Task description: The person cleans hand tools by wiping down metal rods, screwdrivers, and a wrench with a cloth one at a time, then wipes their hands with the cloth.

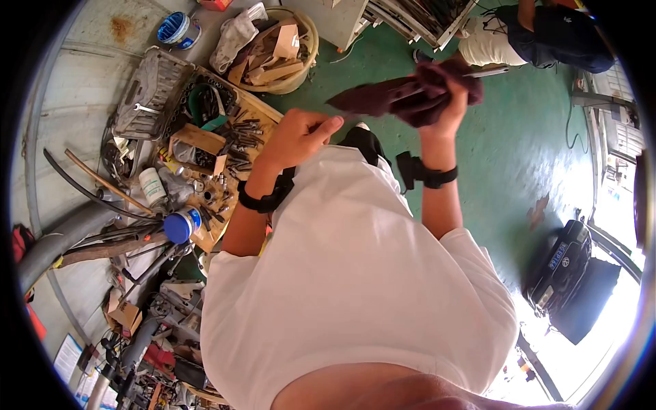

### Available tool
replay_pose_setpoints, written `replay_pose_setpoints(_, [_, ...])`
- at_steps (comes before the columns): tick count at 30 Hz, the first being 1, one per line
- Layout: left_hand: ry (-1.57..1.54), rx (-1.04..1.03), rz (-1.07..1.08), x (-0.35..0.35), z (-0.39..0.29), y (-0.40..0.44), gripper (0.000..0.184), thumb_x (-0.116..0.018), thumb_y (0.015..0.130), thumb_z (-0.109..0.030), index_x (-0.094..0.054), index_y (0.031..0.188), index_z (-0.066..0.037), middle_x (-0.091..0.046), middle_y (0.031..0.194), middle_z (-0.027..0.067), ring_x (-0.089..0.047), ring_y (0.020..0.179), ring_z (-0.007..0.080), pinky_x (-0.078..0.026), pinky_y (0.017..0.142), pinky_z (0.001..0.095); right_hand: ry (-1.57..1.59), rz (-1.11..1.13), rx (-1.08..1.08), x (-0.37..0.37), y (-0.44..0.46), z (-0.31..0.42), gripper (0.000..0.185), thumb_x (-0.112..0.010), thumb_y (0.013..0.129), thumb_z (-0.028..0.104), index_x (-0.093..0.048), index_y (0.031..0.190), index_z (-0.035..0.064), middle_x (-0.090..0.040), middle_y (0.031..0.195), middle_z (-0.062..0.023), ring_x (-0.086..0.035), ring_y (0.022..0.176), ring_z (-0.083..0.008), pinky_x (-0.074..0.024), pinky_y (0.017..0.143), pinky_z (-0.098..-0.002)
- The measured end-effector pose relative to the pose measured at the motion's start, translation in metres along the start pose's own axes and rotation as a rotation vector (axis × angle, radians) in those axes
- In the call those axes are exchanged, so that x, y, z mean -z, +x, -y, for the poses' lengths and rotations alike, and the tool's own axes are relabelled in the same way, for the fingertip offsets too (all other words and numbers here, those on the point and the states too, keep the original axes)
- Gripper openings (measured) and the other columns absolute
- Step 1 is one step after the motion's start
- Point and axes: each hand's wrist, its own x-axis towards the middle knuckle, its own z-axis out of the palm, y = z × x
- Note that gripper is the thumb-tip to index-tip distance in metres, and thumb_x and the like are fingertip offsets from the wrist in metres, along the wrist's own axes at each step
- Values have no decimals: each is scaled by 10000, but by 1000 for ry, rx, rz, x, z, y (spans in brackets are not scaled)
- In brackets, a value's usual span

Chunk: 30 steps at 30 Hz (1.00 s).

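My right hand (445, 113) is closed around a dark maroon cloth (393, 98), which is bunched up in the fingers. The cloth's pointed end stretches left toward my left hand. A shiny metal rod-like piece (492, 71) shows just past the cloth on the right; whether it is inside the cloth I cannot tell. My left hand (301, 137) is close to the cloth's tip, its fingers curled and the thumb pointing right. What those fingers hold, if anything, is hidden. Both wrists wear black straps.
On the left, a wooden workbench (263, 109) carries sockets, a grey tool case (147, 92) and a blue-lidded tub (181, 225). Behind it stands a bin of scraps (294, 80). Another person (506, 37) is at the upper right. A black car part with a plate (562, 263) lies at right.
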Motion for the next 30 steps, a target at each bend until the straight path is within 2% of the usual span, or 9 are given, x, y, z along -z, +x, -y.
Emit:
replay_pose_setpoints(3, [11, 97, 81, 6, 8, 1, 597, -563, 978, -491, -583, 669, 19, -435, 521, 46, -380, 522, 125, -342, 504, 334, -21, -102, 24, -6, 5, 19, 341, -575, 924, 314, -622, 1047, 0, -663, 957, -123, -652, 882, -271, -541, 814, -417])
replay_pose_setpoints(6, [5, -8, 128, -5, 5, 12, 607, -503, 1006, -497, -518, 665, 5, -427, 550, 38, -386, 547, 117, -342, 517, 325, 3, -172, 0, -2, 3, 14, 363, -574, 924, 348, -624, 1045, 10, -667, 956, -102, -655, 879, -268, -538, 803, -410])
replay_pose_setpoints(9, [6, 25, 102, -20, -12, 22, 573, -496, 1020, -468, -485, 655, -27, -393, 573, -6, -354, 577, 103, -321, 548, 297, 450, 1, -106, -2, 3, -8, 331, -581, 921, 355, -600, 1004, 35, -670, 946, -97, -621, 850, -237, -524, 778, -387])
replay_pose_setpoints(13, [-49, 34, 125, -23, -17, 28, 568, -512, 1013, -465, -469, 657, -25, -385, 580, -4, -347, 581, 108, -323, 545, 306, 157, -172, -61, -35, -6, -2, 246, -613, 906, 270, -573, 1061, 84, -625, 893, -76, -551, 758, -208, -509, 740, -392])
replay_pose_setpoints(15, [50, -23, 92, -22, -16, 25, 593, -534, 991, -478, -507, 679, 26, -371, 531, 74, -333, 525, 156, -329, 507, 358, 203, -84, -4, -28, -2, 10, 232, -608, 907, 231, -562, 1096, 104, -617, 891, -79, -555, 754, -202, -502, 724, -374])
replay_pose_setpoints(19, [184, 13, 83, -9, -13, 22, 605, -552, 978, -486, -525, 683, 41, -360, 522, 102, -319, 518, 186, -316, 505, 376, 253, -55, 202, -15, 7, 39, 133, -553, 898, 207, -539, 937, 81, -558, 823, -35, -484, 698, -123, -412, 642, -265])
replay_pose_setpoints(23, [207, -66, 92, -20, -22, 34, 600, -576, 960, -492, -577, 686, 41, -402, 520, 126, -345, 496, 198, -326, 501, 380, 206, -184, -46, -26, -9, 37, 293, -593, 884, 320, -601, 978, 42, -569, 807, -51, -549, 735, -158, -459, 683, -283])
replay_pose_setpoints(25, [206, -124, 68, -36, -29, 45, 600, -583, 954, -495, -592, 683, 39, -419, 515, 127, -358, 485, 198, -332, 497, 378, -68, -164, 17, -14, -13, 2, 452, -553, 892, 362, -633, 1106, -28, -672, 939, -132, -635, 893, -265, -501, 877, -400])
replay_pose_setpoints(30, [119, -46, 75, -36, -40, 48, 547, -613, 943, -458, -630, 699, 32, -441, 489, 98, -366, 459, 203, -334, 476, 376, -129, 6, 168, -17, -5, 8, 386, -548, 885, 309, -618, 1077, -18, -667, 1007, -153, -626, 931, -274, -500, 895, -416])
